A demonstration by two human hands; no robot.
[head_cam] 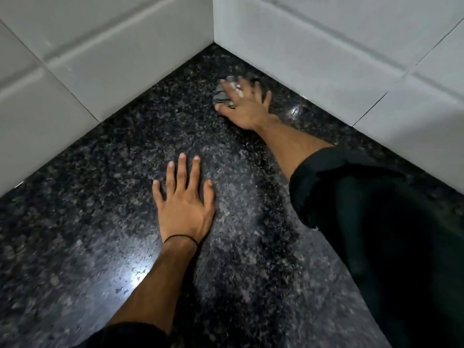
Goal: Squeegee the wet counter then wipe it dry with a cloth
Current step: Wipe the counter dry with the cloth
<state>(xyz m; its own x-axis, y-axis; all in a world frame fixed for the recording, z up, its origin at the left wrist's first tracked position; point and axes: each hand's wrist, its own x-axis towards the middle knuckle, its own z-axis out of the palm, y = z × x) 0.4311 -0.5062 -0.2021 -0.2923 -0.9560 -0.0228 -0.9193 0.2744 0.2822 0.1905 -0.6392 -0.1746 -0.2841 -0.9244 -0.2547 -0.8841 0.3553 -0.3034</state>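
A black speckled granite counter fills the view and runs into a tiled corner. Far into that corner, my right hand presses down on a crumpled grey cloth with fingers spread; the hand is motion-blurred and hides most of the cloth. My left hand lies flat on the counter near the middle, fingers straight and spread, holding nothing. A thin black band circles its wrist. No squeegee is in view.
White tiled walls close the counter on the left and right, meeting at the far corner. Bright glare and small droplets show on the near left of the counter. A dull streaked band runs between my arms.
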